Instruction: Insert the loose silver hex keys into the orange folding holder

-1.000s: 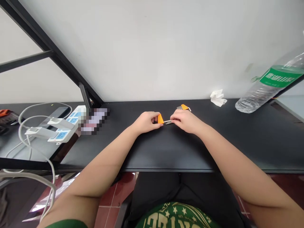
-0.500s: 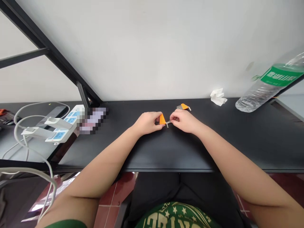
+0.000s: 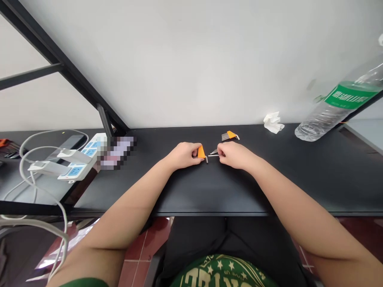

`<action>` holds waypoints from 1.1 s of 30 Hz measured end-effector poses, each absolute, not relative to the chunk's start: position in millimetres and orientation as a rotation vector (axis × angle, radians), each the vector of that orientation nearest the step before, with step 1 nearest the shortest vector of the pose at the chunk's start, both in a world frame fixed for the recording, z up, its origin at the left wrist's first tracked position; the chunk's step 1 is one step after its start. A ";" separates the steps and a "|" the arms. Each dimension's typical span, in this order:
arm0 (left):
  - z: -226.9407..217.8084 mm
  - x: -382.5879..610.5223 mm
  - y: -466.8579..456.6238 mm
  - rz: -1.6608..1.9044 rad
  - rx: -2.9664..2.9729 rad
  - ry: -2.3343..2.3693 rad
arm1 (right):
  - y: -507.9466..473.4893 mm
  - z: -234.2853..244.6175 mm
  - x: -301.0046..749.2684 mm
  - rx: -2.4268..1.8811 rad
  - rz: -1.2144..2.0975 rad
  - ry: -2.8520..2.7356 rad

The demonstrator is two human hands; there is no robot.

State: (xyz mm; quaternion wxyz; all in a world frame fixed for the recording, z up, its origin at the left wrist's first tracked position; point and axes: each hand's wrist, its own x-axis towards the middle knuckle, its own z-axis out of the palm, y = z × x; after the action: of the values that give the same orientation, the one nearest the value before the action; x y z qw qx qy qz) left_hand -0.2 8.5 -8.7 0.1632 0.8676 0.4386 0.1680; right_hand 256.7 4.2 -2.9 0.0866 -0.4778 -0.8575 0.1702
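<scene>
Between thumb and fingers, my left hand (image 3: 185, 155) pinches an orange hex key holder (image 3: 201, 152), from which one bent silver key sticks out at the lower right. My right hand (image 3: 233, 154), just to the right, is closed on a hex key (image 3: 213, 155) whose straight end points toward the holder, a small gap apart from it. Thin metal ends beside it suggest more keys, but my fingers hide most of them. Behind my right hand, a second orange holder (image 3: 231, 134) with several hex keys in it lies on the black table (image 3: 209, 191).
A crumpled white tissue (image 3: 273, 122) and a large clear bottle (image 3: 332, 109) with a green label stand toward the back right. At left are a pixelated flat object (image 3: 118, 151), a white power strip (image 3: 85, 159) with cables, a phone (image 3: 70, 145) and a black metal frame (image 3: 80, 83).
My right hand has drawn slightly away from the orange holder, and a longer straight length of hex key now shows from its fingers. My left hand has shifted slightly left with the holder.
</scene>
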 end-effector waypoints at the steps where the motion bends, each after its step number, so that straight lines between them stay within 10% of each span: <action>1: -8.5 -0.1 8.2 0.476 2.471 1.254 | 5.4 -3.7 257.7 -1.372 0.545 -2.521; 33: -6.4 4.8 2.0 0.616 2.257 1.139 | 2.4 -8.2 248.5 -0.884 0.653 -2.392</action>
State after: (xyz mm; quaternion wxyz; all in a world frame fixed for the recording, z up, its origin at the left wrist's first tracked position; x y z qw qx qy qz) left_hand 4.8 2.0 -6.4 0.2664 0.8362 0.4217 0.2280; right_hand 248.5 2.4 -8.2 0.2521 -0.3249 -0.8794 0.2400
